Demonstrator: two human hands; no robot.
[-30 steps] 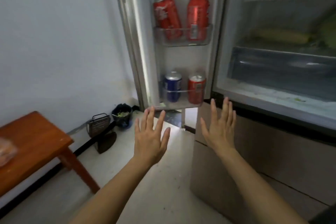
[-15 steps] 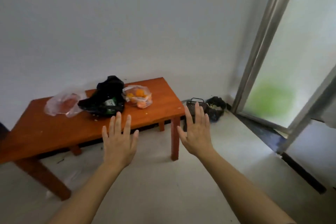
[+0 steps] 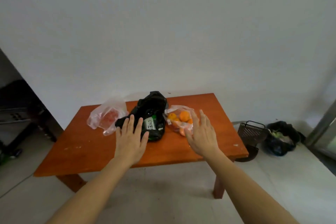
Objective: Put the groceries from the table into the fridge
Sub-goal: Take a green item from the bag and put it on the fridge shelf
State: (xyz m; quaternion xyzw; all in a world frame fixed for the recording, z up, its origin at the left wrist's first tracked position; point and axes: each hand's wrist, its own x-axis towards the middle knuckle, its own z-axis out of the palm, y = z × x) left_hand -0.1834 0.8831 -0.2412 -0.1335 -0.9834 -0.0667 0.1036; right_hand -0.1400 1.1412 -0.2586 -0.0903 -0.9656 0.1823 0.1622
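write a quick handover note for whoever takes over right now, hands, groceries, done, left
Left hand and right hand: both open, fingers straight, holding nothing, held out toward the bags.
On the orange-brown wooden table: clear plastic bag of something red at the left, black plastic bag with a green bottle in the middle, clear plastic bag of oranges at the right.
Done: no bag picked up; fridge out of view.
Left: carry all three bags to the fridge.

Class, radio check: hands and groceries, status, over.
Left hand open, right hand open, both empty. Black bag, bag of oranges, clear bag on table. Nothing blocks them.
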